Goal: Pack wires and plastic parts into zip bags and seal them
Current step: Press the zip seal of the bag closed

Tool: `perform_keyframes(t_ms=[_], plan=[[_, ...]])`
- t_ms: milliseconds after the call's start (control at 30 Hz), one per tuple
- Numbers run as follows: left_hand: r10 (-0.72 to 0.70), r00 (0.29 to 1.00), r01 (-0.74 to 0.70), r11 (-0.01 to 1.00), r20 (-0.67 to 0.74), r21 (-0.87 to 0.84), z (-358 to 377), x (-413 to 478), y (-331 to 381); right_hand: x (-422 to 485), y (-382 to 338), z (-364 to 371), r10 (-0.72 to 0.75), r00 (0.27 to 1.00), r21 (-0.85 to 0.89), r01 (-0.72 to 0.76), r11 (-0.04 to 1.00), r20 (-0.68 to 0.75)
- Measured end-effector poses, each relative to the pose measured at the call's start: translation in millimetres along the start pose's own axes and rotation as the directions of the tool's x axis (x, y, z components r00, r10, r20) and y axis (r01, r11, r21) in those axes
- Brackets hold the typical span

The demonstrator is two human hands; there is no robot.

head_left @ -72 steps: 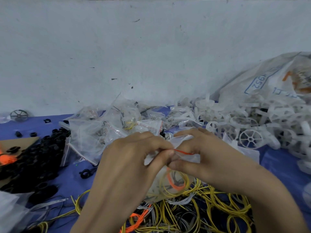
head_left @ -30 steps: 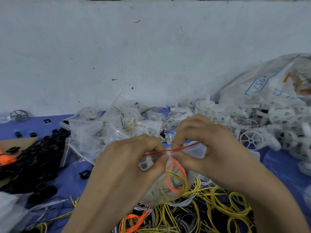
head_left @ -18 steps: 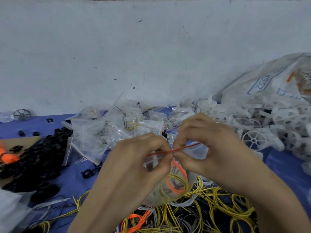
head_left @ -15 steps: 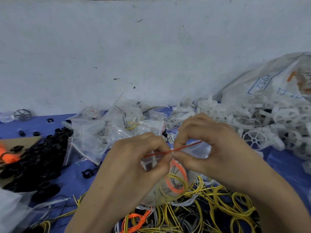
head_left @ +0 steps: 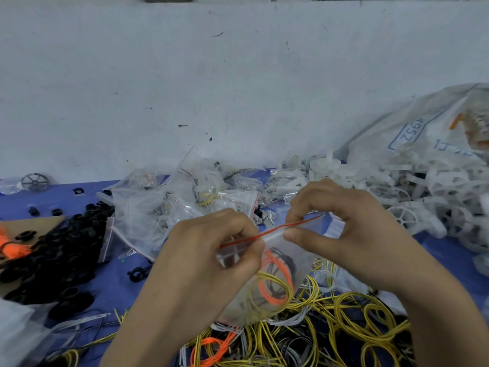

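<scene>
Spanning the back of the scene: a pale, scuffed wall (head_left: 238,88). Below it runs a blue counter (head_left: 66,200), crowded from end to end.

Far right: a big translucent sack (head_left: 428,133) with blue print, slumped against the wall. At its foot lies a heap of white plastic wheels (head_left: 423,192), reaching toward the middle.

Near edge: a tangle of loose wires (head_left: 344,321), mostly yellow, with black, white and orange loops mixed in.

Left: a mound of black plastic parts (head_left: 58,250), partly on a sheet of brown cardboard (head_left: 29,225).

Middle, toward the wall: a pile of filled bags (head_left: 164,207), clear, with red strips.

Foreground, the person's two hands, raised over the wire tangle and close together. The left hand (head_left: 201,260) has its fingers curled and pinches the left end of a bag's top. The right hand (head_left: 344,229) pinches the same top further along, between thumb and bent fingers.

Between and below them: one clear zip bag (head_left: 299,250), its body hanging under the hands, just above the loose wires. Its red strip (head_left: 275,230) slants upward from the left hand to the right. Whether the strip is pressed closed along its length cannot be told.

Inside the bag: wire coils (head_left: 267,284) in orange, yellow and black.

Far left by the wall: a small dark spoked wheel (head_left: 35,182).
</scene>
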State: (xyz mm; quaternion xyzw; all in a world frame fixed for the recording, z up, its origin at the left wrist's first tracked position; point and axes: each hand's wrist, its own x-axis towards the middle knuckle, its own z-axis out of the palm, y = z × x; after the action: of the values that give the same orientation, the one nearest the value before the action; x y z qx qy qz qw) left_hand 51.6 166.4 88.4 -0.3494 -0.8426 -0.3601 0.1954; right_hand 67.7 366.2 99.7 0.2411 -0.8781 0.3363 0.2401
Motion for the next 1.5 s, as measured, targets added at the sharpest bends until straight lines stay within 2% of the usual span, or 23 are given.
perform_keyframes(t_ms=[300, 567, 667, 800, 933, 1067, 1167, 1233, 1300, 1400, 1500], plan=[[0.006, 1.000, -0.006, 1.000, -0.024, 0.008, -0.3, 0.0, -2.3, 1.4, 5.0, -1.1, 0.027, 0.999, 0.057, -0.025, 0.998, -0.043], [0.018, 1.000, -0.017, 1.000, -0.021, 0.007, -0.2, -0.1, -4.7, 0.5, 12.1, -1.8, -0.006, 0.997, -0.003, 0.006, 1.000, -0.073], [0.007, 0.999, -0.006, 0.999, -0.033, 0.043, -5.0, -1.1, -12.5, -0.5, 23.4, -4.9, 0.051, 0.991, 0.006, -0.050, 0.999, -0.123], [-0.041, 0.997, 0.041, 0.999, -0.062, -0.005, -16.4, -5.0, -25.5, -3.6, 43.0, -11.3, 0.169, 0.969, 0.042, -0.164, 0.986, -0.179], [-0.079, 0.992, 0.078, 0.997, -0.100, -0.021, -23.2, -8.4, -33.4, -4.8, 56.3, -13.3, 0.205, 0.960, 0.080, -0.193, 0.978, -0.192], [-0.066, 0.989, 0.059, 0.996, -0.130, -0.061, -21.2, -6.2, -30.4, -1.2, 50.8, -8.9, 0.154, 0.971, 0.102, -0.137, 0.985, -0.185], [-0.066, 0.992, 0.054, 0.992, -0.110, -0.110, -13.4, -3.9, -24.9, 4.1, 37.5, 1.2, 0.067, 0.994, 0.136, -0.055, 0.989, -0.091], [-0.079, 0.991, 0.071, 0.994, -0.105, -0.081, -7.7, -2.8, -22.6, 6.3, 31.0, 8.6, 0.032, 0.999, 0.107, -0.028, 0.994, -0.040], [-0.089, 0.992, 0.085, 0.995, -0.091, -0.048, -3.9, -1.7, -21.2, 6.7, 30.2, 11.9, 0.002, 0.998, 0.071, 0.001, 0.997, -0.055], [-0.072, 0.996, 0.067, 0.994, -0.051, -0.090, -5.2, -1.9, -21.9, 4.9, 35.7, 8.7, -0.058, 0.996, 0.021, 0.060, 0.998, -0.074], [-0.035, 0.998, 0.029, 0.995, -0.056, -0.100, -12.5, -4.2, -23.5, 1.5, 46.3, 3.7, -0.039, 0.997, 0.159, 0.048, 0.986, -0.062]])
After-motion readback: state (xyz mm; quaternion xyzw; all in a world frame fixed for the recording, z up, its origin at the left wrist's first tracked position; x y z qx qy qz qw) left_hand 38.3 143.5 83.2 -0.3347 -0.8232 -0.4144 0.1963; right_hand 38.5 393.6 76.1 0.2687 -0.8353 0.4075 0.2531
